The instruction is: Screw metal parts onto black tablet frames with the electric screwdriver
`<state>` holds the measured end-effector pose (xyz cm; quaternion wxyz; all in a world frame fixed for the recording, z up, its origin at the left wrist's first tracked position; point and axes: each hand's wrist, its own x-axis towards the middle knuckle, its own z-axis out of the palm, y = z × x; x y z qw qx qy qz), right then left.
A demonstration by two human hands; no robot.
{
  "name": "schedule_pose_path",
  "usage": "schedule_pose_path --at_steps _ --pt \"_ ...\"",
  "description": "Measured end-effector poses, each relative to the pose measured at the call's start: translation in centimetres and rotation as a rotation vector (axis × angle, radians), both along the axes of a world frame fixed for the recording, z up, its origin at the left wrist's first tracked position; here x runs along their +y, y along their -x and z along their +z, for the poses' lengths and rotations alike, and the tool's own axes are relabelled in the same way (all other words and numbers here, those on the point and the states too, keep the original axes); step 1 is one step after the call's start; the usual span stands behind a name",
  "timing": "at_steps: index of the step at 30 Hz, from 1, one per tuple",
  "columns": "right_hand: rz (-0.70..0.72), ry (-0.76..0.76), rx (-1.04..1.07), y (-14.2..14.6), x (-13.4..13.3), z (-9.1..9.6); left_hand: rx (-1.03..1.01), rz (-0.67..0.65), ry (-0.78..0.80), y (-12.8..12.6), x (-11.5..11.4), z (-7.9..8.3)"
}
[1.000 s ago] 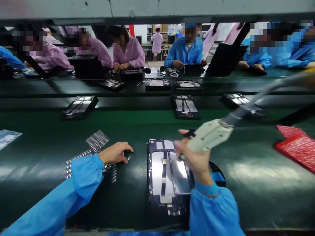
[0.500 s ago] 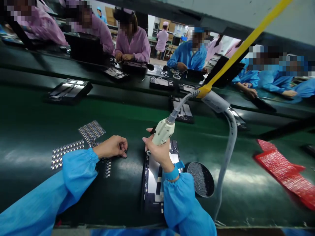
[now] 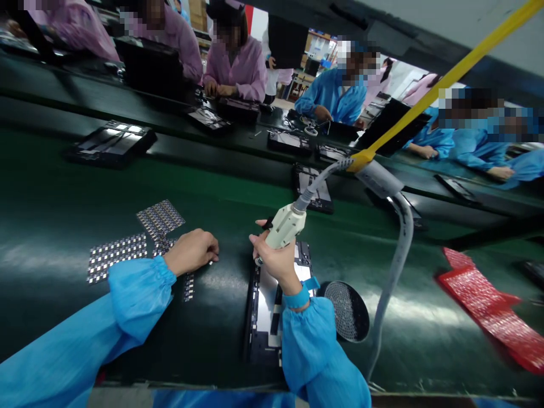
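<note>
My right hand (image 3: 278, 258) is wrapped round a pale electric screwdriver (image 3: 285, 225), held tilted over an opened flat device (image 3: 264, 317). A ribbed grey hose runs from the tool's top. The hand hides the driver's tip. To the left, my left hand (image 3: 193, 249) is closed in a pinch on a small whitish piece (image 3: 211, 263), too small to name. It hovers beside sheets of small parts (image 3: 117, 256), partly covering them. Just right of the device, a round black dish (image 3: 360, 310) holds many tiny pieces.
A grey hose (image 3: 397, 266) arches down right of the dish, tied to a yellow strap (image 3: 450, 79). Red bubble wrap (image 3: 480, 300) lies at right. More opened devices (image 3: 113, 141) lie further back. Across the bench sit several people in pink and blue coats.
My left hand has turned slightly, and a whitish piece now shows at its fingertips. My right hand keeps the screwdriver over the device. The view has shifted a little.
</note>
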<state>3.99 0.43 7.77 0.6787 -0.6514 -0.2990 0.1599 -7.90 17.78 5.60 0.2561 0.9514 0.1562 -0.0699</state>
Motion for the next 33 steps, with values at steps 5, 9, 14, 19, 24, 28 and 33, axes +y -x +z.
schedule_pose_path --at_steps 5,9,14,19,24,28,33 --pt "-0.008 -0.002 -0.015 0.0 0.1 0.0 -0.028 0.016 0.069 0.0 0.3 -0.4" --pt "-0.007 0.004 -0.007 0.0 0.0 -0.1 -0.045 0.017 0.163 0.0 0.5 -0.7" --pt "0.009 -0.003 0.007 0.2 0.0 -0.3 -0.120 0.080 0.276 0.1 1.1 -0.5" --pt "0.032 0.017 0.020 0.5 -0.1 -0.3 -0.171 0.155 0.304 0.5 0.9 0.2" --pt "0.039 0.023 -0.005 0.5 -0.2 -0.4 -0.267 0.155 0.342 1.0 -1.3 1.0" --pt "0.062 0.025 -0.021 0.4 -0.3 -0.6 -0.310 0.134 0.358 1.6 -3.5 1.7" --pt "0.077 0.021 -0.020 0.3 -0.4 -0.5 -0.462 0.014 0.314 3.2 -7.5 1.8"
